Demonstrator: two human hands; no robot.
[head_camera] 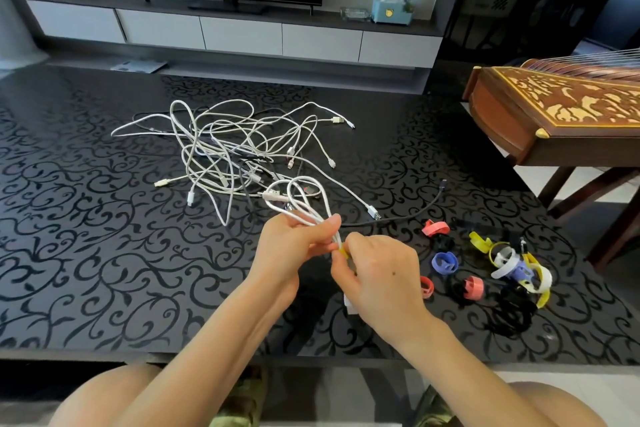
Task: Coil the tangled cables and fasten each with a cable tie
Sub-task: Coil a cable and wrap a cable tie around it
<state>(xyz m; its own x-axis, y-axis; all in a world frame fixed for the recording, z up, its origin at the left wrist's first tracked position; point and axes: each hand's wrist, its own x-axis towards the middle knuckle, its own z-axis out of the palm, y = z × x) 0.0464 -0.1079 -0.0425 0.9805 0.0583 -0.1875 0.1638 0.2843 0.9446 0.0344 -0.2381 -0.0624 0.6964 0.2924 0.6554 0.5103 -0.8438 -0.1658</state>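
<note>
Left grip: left hand (294,250) clasps looped white cable (298,198) over black patterned counter (104,253)
Cable axis: loops point away, slightly left
Right grip: right hand (381,274) apparently pinches yellow strap tie (343,251)

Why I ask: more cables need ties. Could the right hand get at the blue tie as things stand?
Probably not yet: the right hand pinches the yellow tie on the coiled cable. Freed, nothing blocks the blue tie.

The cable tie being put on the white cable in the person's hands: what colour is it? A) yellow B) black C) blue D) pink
A: a yellow tie peeks out at the fingertips of the right hand, against the coiled white cable gripped by the left hand.
</note>
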